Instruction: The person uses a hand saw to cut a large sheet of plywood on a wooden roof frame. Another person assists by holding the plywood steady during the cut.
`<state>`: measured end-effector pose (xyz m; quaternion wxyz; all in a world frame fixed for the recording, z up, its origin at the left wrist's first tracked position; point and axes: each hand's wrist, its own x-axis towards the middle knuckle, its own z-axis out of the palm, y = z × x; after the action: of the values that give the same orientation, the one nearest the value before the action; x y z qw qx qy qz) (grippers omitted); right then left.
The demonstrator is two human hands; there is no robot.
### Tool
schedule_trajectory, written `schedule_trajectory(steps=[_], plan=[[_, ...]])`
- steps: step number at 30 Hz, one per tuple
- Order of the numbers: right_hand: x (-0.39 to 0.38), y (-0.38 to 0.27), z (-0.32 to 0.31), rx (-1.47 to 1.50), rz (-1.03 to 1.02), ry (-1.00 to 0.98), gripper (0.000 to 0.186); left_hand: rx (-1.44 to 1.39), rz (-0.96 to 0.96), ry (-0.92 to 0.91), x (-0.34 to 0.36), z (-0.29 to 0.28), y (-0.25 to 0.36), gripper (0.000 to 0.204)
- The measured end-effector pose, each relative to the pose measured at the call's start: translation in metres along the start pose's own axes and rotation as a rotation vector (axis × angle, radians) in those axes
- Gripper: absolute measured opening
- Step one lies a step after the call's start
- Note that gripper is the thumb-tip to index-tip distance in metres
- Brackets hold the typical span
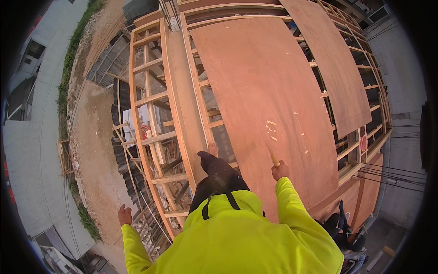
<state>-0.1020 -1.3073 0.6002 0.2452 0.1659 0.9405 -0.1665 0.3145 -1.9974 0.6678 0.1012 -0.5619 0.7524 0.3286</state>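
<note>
My right hand (pixel 279 170) is closed around the wooden handle of a tool (pixel 274 159) over a large reddish plywood sheet (pixel 246 82); the tool's far end is hard to make out. Small pale pieces (pixel 271 130) lie on the sheet just beyond it. My left hand (pixel 125 214) hangs out at my side, fingers apart and slightly curled, holding nothing, near the outer edge of the timber frame. My bare foot (pixel 212 148) is on the long board (pixel 182 105) left of the sheet.
Open timber grid (pixel 150 98) with gaps borders the board on the left, above a dirt lot (pixel 93 150). A second plywood sheet (pixel 333 64) and more framing lie right. Cables (pixel 388 176) cross at right. A dark-clothed person (pixel 346 235) is at lower right.
</note>
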Motion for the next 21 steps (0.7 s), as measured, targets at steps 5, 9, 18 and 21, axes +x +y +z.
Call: schedule_trajectory(steps=[5,9,18,21], plan=[[-0.001,-0.042,0.031,0.054,0.105,0.001,0.034,-0.130,0.041,-0.045,0.101,-0.039,0.035,0.052],[0.003,-0.064,0.022,0.051,0.087,0.013,0.034,0.076,0.277,-0.011,0.211,-0.002,0.125,0.050],[0.017,-0.141,0.037,0.412,-0.038,0.299,0.038,-0.312,0.256,-0.676,0.248,0.256,0.308,0.051],[0.032,-0.198,0.081,0.515,-0.247,0.403,0.044,-0.220,0.431,-0.936,0.202,0.326,0.404,0.054]])
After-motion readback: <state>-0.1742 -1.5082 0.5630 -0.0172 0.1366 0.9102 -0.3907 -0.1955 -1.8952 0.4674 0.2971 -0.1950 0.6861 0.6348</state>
